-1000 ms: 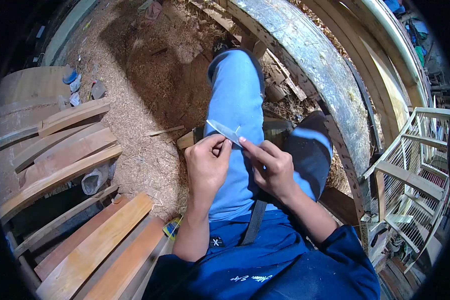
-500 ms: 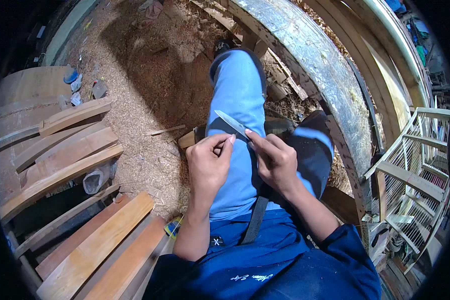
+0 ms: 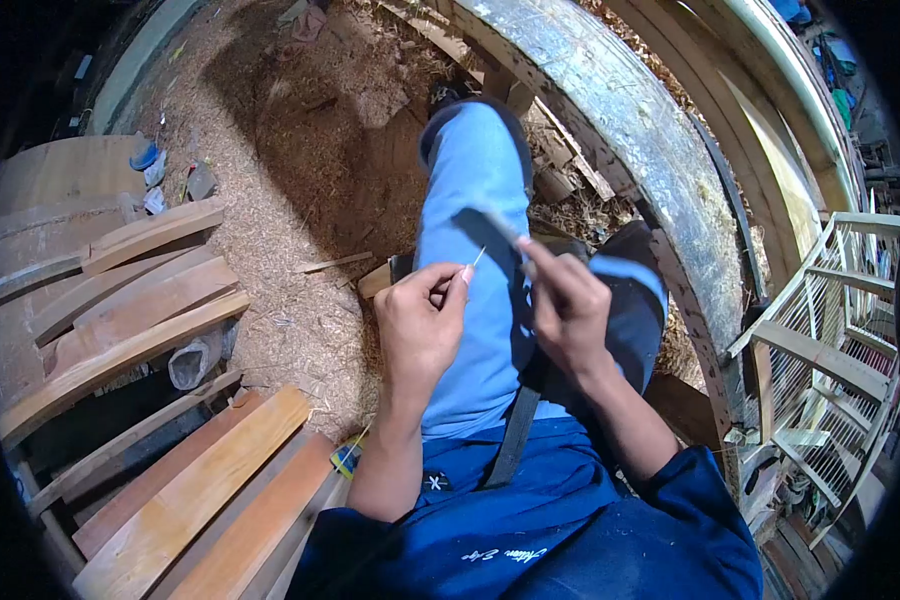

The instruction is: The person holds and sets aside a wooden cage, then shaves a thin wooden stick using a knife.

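Note:
Over the blue trouser leg [image 3: 475,160], my left hand [image 3: 420,315] pinches a thin, pale sliver [image 3: 480,257] between thumb and fingertips, its free end pointing up. To its right, my right hand [image 3: 567,300] is closed on a knife [image 3: 498,224], with the index finger laid along it. The blade is smeared by motion and points up and left. Blade and sliver are apart, with a small gap between them. The knife's handle is hidden in my right hand.
Curved boards [image 3: 145,290] and straight planks [image 3: 190,490] lie at the left. Wood shavings [image 3: 280,320] cover the ground. A large curved beam [image 3: 630,110] arcs along the right, beside a slatted wooden frame [image 3: 820,355]. A yellow and blue item [image 3: 346,458] lies near my left forearm.
My right hand and the knife have moved right and slightly up, away from my left hand. The sliver now stands out clear of the blade. My left hand has barely shifted.

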Demonstrator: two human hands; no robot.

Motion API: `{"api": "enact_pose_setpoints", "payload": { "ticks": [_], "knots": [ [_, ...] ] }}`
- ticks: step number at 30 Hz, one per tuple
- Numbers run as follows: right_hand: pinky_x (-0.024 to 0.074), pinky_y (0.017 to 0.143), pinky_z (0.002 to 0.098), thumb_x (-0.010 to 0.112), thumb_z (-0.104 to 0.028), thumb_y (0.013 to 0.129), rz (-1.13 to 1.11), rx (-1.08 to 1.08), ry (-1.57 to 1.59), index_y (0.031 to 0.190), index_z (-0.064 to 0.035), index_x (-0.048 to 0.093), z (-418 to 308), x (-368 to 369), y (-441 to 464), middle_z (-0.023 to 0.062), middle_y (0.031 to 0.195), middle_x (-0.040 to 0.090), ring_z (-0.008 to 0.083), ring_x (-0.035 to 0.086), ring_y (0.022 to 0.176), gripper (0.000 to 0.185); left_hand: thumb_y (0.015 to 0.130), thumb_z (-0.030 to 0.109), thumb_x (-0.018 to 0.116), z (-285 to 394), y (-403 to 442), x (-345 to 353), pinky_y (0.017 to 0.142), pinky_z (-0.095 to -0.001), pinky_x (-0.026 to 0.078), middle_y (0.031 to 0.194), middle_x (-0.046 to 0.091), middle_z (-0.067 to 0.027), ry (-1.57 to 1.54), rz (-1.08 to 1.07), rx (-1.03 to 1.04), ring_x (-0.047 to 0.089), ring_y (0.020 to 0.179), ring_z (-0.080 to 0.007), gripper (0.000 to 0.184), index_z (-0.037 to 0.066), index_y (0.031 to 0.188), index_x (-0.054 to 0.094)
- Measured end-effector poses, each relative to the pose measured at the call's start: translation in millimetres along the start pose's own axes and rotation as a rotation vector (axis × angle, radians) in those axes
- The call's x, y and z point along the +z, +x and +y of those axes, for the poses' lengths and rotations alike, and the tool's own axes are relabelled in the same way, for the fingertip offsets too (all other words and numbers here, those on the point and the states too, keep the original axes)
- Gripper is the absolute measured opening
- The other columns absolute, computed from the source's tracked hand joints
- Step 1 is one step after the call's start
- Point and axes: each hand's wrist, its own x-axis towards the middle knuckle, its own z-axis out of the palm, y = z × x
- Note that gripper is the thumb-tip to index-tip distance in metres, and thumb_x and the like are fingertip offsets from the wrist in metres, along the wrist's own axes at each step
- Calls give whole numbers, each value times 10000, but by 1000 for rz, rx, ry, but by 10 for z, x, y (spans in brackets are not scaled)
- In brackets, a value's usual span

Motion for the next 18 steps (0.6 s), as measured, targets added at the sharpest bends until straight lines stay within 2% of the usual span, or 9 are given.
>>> {"api": "enact_pose_setpoints", "payload": {
  "ticks": [2, 4, 7, 8, 10, 11, 12, 15, 18],
  "knots": [
    [539, 661, 325, 713, 9, 936, 122, 123, 128, 1264, -37, 732, 25, 16, 49, 142, 887, 723, 202, 691, 712, 332, 940, 125, 770, 57, 47, -15, 581, -261, 522, 733, 749, -95, 65, 17, 41, 673, 629, -90, 147, -8, 997, 794],
    [559, 734, 311, 728, -2, 933, 168, 146, 197, 1224, -17, 733, 35, 48, 97, 150, 983, 759, 212, 739, 814, 292, 930, 109, 767, 79, 154, -14, 600, -278, 528, 748, 746, -108, 110, 31, 97, 686, 644, -117, 137, -13, 988, 788],
    [582, 785, 343, 740, -26, 930, 0, 83, 150, 1151, -10, 725, -70, 8, 130, 172, 1059, 764, 267, 769, 907, 223, 905, 72, 760, 127, 298, -8, 635, -309, 534, 789, 731, -130, 189, 68, 214, 701, 677, -173, 124, -28, 977, 772],
    [590, 764, 363, 752, -37, 919, -2, -48, 138, 1167, -28, 724, -92, 27, 162, 173, 1035, 757, 294, 767, 890, 250, 890, 51, 756, 142, 339, -2, 651, -324, 534, 814, 720, -139, 220, 91, 276, 703, 696, -201, 123, -38, 976, 761],
    [587, 724, 377, 762, -53, 910, -33, -78, 123, 1166, -58, 728, -94, 101, 179, 170, 974, 740, 317, 755, 845, 258, 868, 27, 751, 67, 405, 28, 648, -341, 527, 860, 701, -158, 206, 79, 329, 694, 705, -240, 138, -52, 981, 746],
    [563, 652, 402, 765, -82, 910, -34, -80, 100, 1163, -96, 737, -79, 138, 190, 153, 883, 704, 331, 725, 759, 254, 865, 44, 749, 46, 419, 36, 637, -368, 525, 851, 696, -165, 225, 60, 296, 690, 696, -272, 131, -40, 966, 749],
    [563, 652, 402, 765, -82, 910, -28, -77, 102, 1163, -96, 737, -59, 149, 199, 153, 883, 704, 331, 725, 759, 254, 862, 61, 748, 42, 429, 36, 625, -395, 523, 842, 691, -172, 246, 42, 261, 686, 687, -304, 126, -28, 952, 752],
    [501, 545, 432, 761, -132, 919, -30, -79, 40, 1168, -135, 747, -6, 194, 200, 121, 789, 646, 324, 661, 625, 250, 846, 60, 763, 61, 413, 30, 614, -387, 508, 826, 689, -163, 126, 12, 189, 666, 651, -270, 136, -30, 947, 751],
    [504, 541, 434, 759, -142, 919, -82, -78, -13, 1176, -151, 751, -35, 151, 181, 115, 785, 642, 327, 657, 616, 257, 840, 50, 765, 54, 409, 11, 618, -366, 509, 815, 693, -157, 161, -12, 144, 673, 652, -240, 136, -37, 944, 751]
  ]
}}
